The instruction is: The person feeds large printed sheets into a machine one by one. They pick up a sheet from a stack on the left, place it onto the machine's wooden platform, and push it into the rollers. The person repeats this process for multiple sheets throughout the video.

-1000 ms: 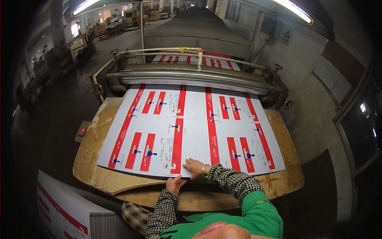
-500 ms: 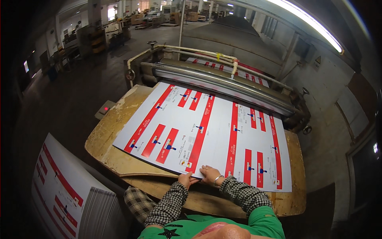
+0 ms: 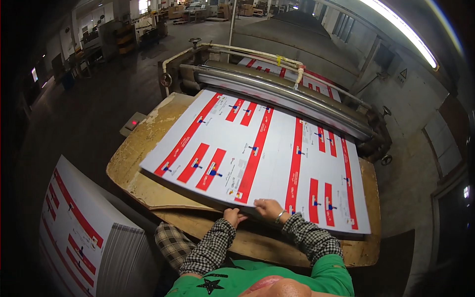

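Note:
A large white printed sheet point(image 3: 257, 153) with red bars and small blue marks lies on a worn wooden table point(image 3: 143, 178), its far edge at the steel roller point(image 3: 277, 94) of a machine. My left hand point(image 3: 232, 216) grips the sheet's near edge from below. My right hand point(image 3: 267, 208), with a bracelet at the wrist, rests flat on top of the same edge, just right of the left. Both sleeves are checked, under green.
A tall stack of the same printed sheets point(image 3: 84, 242) stands at my lower left. A small box with a red light point(image 3: 132, 123) sits at the table's left corner. More printed sheets point(image 3: 297, 74) lie beyond the roller. Dark floor stretches left, a wall stands right.
The view has swung left and the stack at the lower left has come further into view. My hands stay at the sheet's near edge.

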Available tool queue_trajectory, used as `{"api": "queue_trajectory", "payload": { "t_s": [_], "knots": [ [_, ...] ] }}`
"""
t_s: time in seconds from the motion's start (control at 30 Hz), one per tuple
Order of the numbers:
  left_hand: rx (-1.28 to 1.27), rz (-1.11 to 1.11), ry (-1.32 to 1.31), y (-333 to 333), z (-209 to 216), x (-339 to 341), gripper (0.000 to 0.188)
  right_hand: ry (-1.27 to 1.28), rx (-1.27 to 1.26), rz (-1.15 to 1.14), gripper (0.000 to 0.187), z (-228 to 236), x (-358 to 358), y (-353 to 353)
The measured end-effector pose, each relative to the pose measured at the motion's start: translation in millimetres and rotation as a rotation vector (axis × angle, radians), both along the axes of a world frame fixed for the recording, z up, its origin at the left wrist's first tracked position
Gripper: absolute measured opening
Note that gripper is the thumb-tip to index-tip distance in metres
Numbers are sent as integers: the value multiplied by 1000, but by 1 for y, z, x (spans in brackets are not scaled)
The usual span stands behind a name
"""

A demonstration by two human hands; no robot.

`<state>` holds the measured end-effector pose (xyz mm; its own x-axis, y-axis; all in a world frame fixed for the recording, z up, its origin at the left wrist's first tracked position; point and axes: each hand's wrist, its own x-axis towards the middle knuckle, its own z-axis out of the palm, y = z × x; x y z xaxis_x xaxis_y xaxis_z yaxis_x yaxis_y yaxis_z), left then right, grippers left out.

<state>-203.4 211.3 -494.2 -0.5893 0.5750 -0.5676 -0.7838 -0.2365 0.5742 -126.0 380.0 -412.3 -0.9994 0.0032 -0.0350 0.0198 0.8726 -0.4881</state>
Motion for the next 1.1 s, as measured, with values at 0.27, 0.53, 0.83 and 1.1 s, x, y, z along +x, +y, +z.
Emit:
{"api": "queue_trajectory", "payload": {
  "t_s": [0.27,0.53,0.83,1.1],
  "knots": [
    [75,-39,14,2,9,-3,29,-28,178,-125,36,-21,-77,51],
    [77,-19,27,-2,12,0,29,-184,396,118,94,-31,-28,-7],
    [-253,-38,-12,-10,-5,-9,20,13,41,38,23,64,-45,14],
    [79,7,-13,1,10,-1,28,-34,-67,-24,32,-3,-17,2]
  ]
}}
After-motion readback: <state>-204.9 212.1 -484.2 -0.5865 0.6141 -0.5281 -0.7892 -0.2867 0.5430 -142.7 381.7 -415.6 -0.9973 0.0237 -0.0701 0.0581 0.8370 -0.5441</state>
